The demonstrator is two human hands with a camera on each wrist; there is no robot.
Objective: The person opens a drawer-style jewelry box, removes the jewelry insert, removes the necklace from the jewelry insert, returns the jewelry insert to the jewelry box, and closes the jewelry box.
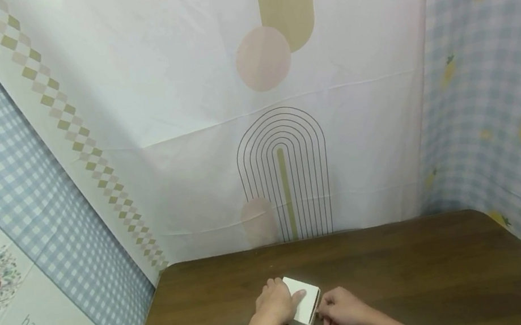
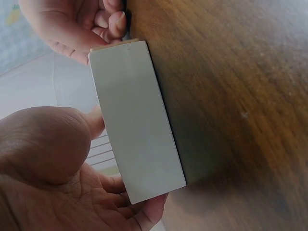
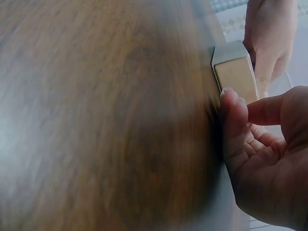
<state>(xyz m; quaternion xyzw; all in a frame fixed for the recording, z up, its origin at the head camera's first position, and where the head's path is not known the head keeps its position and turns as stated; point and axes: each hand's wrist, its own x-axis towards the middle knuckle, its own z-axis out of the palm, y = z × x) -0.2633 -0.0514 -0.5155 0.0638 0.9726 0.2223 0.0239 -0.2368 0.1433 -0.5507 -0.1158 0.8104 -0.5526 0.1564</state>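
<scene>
A small white box (image 1: 306, 299) stands tilted to my view on the brown table, its near-right end showing tan cardboard inside the white edges. My left hand (image 1: 276, 302) grips it from the left, thumb lying across the top face and fingers around the far side. In the left wrist view a long plain side of the box (image 2: 137, 120) faces the camera. My right hand (image 1: 343, 309) is at the box's right end with curled fingers. Its thumb and forefinger pinch at the edge of the tan end (image 3: 236, 77), covering one corner of it in the right wrist view.
The dark wooden table (image 1: 413, 269) has rounded far corners and runs back to a white printed cloth (image 1: 192, 185). Blue checked cloth hangs at the left (image 1: 48, 163) and at the right (image 1: 496, 88), close along the table's sides.
</scene>
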